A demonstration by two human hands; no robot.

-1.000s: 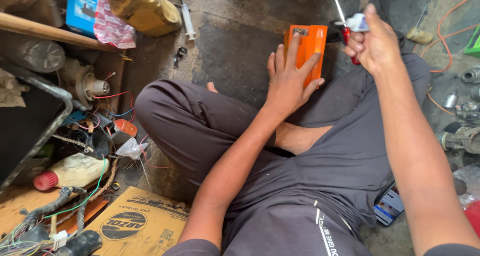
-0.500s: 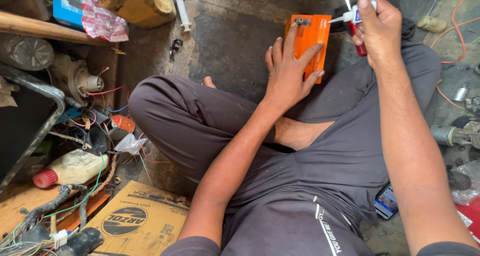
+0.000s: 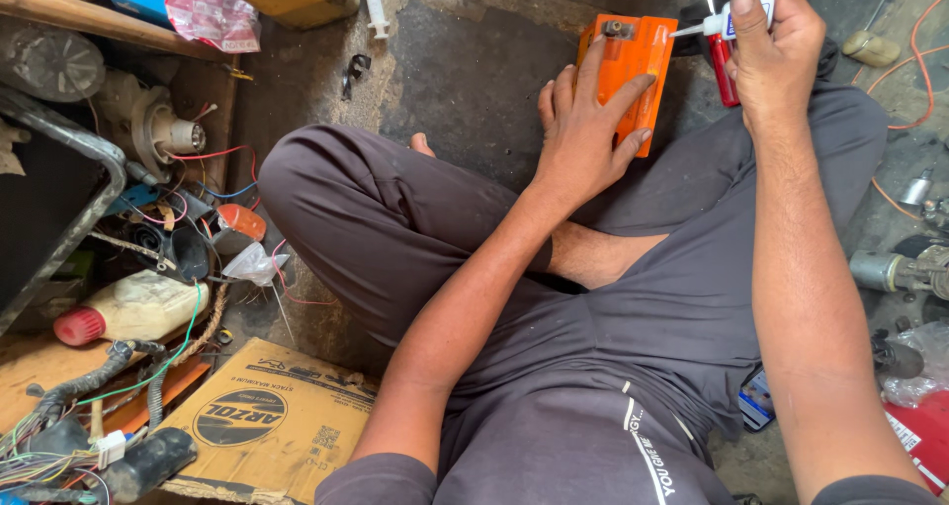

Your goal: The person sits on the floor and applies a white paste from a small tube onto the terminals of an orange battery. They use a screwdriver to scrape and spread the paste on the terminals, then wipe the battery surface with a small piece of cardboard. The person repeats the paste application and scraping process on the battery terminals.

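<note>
I sit cross-legged on the floor in dark trousers. My left hand (image 3: 585, 134) lies flat on an orange box-shaped part (image 3: 640, 55) that rests on my knee, fingers spread over its side. A small metal terminal (image 3: 617, 29) sits on the orange part's top end. My right hand (image 3: 773, 42) grips a small glue bottle (image 3: 723, 58) with a red body and a white top. Its thin nozzle points left and touches the orange part's top edge.
Tangled wires (image 3: 183, 184), a small motor (image 3: 148, 129), a pale plastic bottle with a red cap (image 3: 129, 309) and a cardboard box (image 3: 267, 421) crowd the left. A syringe (image 3: 373, 3) lies at the top. Metal parts (image 3: 895, 268) and orange wire (image 3: 905, 70) lie at the right.
My right hand has brought the glue bottle down and left until its nozzle meets the orange part. My left hand has stayed on the part.
</note>
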